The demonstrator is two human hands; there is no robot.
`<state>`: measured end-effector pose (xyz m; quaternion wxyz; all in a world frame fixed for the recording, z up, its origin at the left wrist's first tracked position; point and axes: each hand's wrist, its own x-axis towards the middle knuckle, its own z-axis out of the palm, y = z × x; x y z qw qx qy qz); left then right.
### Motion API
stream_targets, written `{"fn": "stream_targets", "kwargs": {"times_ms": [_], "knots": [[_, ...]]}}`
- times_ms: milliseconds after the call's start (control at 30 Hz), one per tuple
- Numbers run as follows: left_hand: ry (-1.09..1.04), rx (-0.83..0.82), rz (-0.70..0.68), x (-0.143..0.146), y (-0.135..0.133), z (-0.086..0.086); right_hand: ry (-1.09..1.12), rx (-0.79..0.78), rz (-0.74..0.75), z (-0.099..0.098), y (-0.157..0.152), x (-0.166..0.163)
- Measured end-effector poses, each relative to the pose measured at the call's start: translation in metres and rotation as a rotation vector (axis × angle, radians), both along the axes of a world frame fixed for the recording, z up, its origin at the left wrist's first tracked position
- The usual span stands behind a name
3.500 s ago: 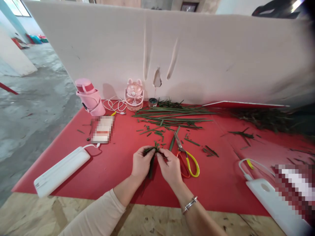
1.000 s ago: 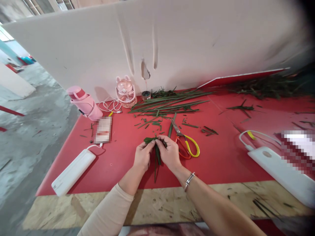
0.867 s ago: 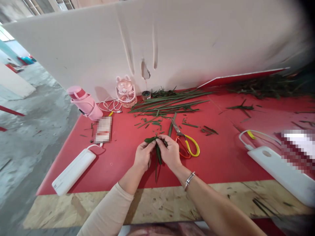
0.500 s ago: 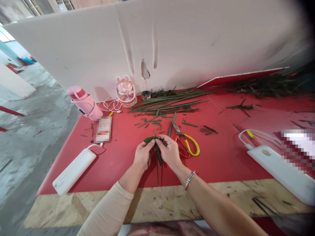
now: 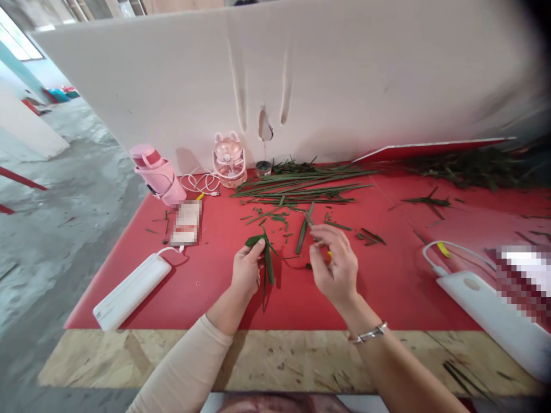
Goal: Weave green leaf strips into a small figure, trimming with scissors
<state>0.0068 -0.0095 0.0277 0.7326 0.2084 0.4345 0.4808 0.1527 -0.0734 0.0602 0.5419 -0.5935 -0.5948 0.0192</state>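
Note:
My left hand (image 5: 248, 268) is closed, pinching a small bundle of folded green leaf strips (image 5: 268, 265) between thumb and fingers; the long ends hang down over the red tabletop. My right hand (image 5: 336, 265) is over the scissors (image 5: 309, 219), its thumb apart from its curved fingers. It hides most of the scissors; their blades and a bit of yellow handle show. Whether the fingers touch the handles is not clear. Left of the blades lies a wide green leaf strip (image 5: 305, 232). Small cut leaf bits (image 5: 279, 218) are scattered beyond the hands.
Long green strips (image 5: 301, 188) lie at the back beside a small tin (image 5: 263, 168). A clear pink bottle (image 5: 229, 163) and a pink flask (image 5: 160, 178) stand at the back left. White power banks lie left (image 5: 132, 292) and right (image 5: 486, 310). A white panel (image 5: 172, 86) rises behind.
My right hand has let go of the leaf bundle and moved right, over the scissors. My left hand still holds the bundle. The view has shifted slightly.

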Motion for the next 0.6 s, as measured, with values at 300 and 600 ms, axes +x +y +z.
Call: {"fn": "stream_targets", "kwargs": {"times_ms": [300, 600], "knots": [[0.025, 0.041, -0.086, -0.003, -0.003, 0.005, -0.307, -0.404, 0.270, -0.013, 0.004, -0.019], [0.151, 0.171, -0.295, -0.002, 0.000, 0.000, -0.254, -0.267, 0.124, -0.009, 0.040, -0.008]]}}
